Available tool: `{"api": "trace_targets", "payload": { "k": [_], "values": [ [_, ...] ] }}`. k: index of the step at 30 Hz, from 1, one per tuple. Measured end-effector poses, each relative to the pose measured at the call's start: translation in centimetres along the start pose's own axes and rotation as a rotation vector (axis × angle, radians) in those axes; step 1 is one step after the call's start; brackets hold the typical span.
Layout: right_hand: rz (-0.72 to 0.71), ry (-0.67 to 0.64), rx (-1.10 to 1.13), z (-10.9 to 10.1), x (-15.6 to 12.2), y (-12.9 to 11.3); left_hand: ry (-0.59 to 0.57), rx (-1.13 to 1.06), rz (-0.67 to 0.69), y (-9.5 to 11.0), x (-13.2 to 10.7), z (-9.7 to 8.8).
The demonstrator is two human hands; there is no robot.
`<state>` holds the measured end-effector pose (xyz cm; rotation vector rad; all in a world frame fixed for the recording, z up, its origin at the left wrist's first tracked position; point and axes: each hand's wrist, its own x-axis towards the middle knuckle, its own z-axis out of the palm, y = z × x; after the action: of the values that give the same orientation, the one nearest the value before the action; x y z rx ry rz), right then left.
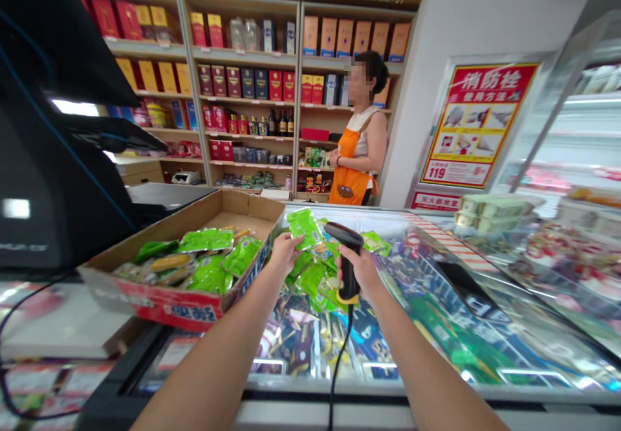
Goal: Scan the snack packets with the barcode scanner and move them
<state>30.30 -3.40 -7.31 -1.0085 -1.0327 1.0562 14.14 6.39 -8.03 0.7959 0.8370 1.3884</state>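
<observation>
Head view: one green packet (301,225), raised above the glass top (398,216) of a display case, left of the scanner. Plastic wrapper, glossy; judged light, soft and rather slippery, contents likely yielding. Best hold, by its look: a flat pinch at an edge, leaving the printed face uncovered.

One black scanner (348,279), upright, cable (334,379) trailing down toward the wearer. Judged stiff, of modest weight, breakable if dropped; best held round the handle.

Left hand (285,253): thumb and fingers pinched together on the packet's lower left edge; arm stretched forward, slanting inward.

Right hand (359,269): fingers wrapped about the scanner's handle, little gap left; arm reaching forward and inward from the right. Finger on trigger: cannot tell.

Nearby: loose packets (315,282), green, heaped on the glass below both hands; cardboard box (194,311) at left, holding more packets; dark phone (468,285) at right.
</observation>
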Motion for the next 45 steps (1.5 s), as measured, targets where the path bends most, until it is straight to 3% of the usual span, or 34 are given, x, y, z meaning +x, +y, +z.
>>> {"api": "trace_targets", "payload": {
  "k": [4, 14, 30, 36, 40, 45],
  "values": [
    [0.006, -0.017, 0.008, -0.1, 0.0, -0.1, 0.072, -0.209, 0.015, -1.0, -0.7, 0.3],
    [0.032, -0.077, 0.001, 0.6, -0.5, -0.2, 0.226, -0.222, 0.018, -1.6, -1.7, 1.0],
    [0.094, -0.094, -0.007, 0.7, -0.6, 0.0, 0.240, -0.224, 0.034, -1.9, -1.4, 0.8],
    [0.083, -0.079, -0.007, 1.0, -0.8, -0.1, 0.234, -0.139, 0.129, -2.1, -1.4, 1.0],
    [0.059, -0.091, -0.001, 1.6, -1.1, -0.4, 0.162, 0.034, 0.349, 0.1, -2.0, 1.3],
    [0.050, -0.172, 0.019, 4.2, -1.3, -1.9, 0.202, 0.453, 0.622, 7.6, -4.1, -0.1]
  ]
}}
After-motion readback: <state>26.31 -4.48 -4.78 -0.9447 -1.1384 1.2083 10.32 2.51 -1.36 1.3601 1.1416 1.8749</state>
